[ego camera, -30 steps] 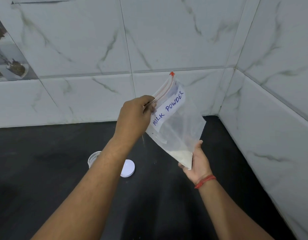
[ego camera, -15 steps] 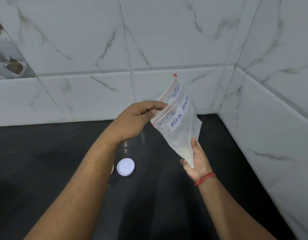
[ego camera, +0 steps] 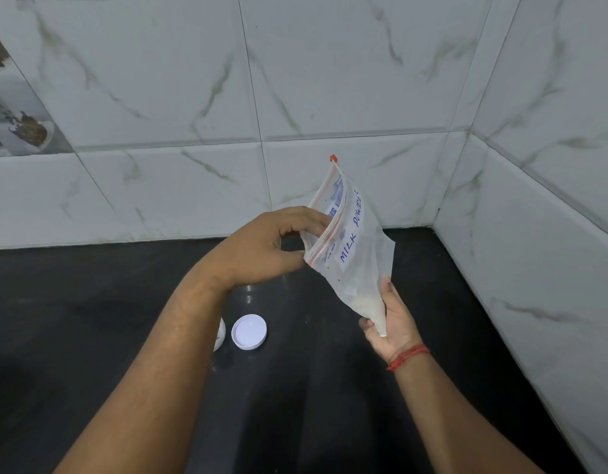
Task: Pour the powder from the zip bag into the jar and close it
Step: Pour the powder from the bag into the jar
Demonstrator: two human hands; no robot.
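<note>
A clear zip bag (ego camera: 355,254) labelled "MILK POWDER" hangs in the air above the black counter (ego camera: 90,319), with a little white powder gathered in its lowest corner. My left hand (ego camera: 268,248) pinches the bag's red-striped zip edge, and the mouth looks parted there. My right hand (ego camera: 391,323) cups the bottom corner from below. A white round lid (ego camera: 249,331) lies upside down on the counter. The jar (ego camera: 220,333) stands just left of the lid, almost wholly hidden behind my left forearm.
White marble-patterned tiled walls (ego camera: 330,80) close the counter at the back and on the right, meeting in a corner behind the bag. A decorative picture tile (ego camera: 15,114) is at the far left of the back wall.
The bag has turned more edge-on and dropped slightly. My left hand shifted from gripping the zip top to pinching it with fingers spread at the mouth. My forearm now covers most of the jar.
</note>
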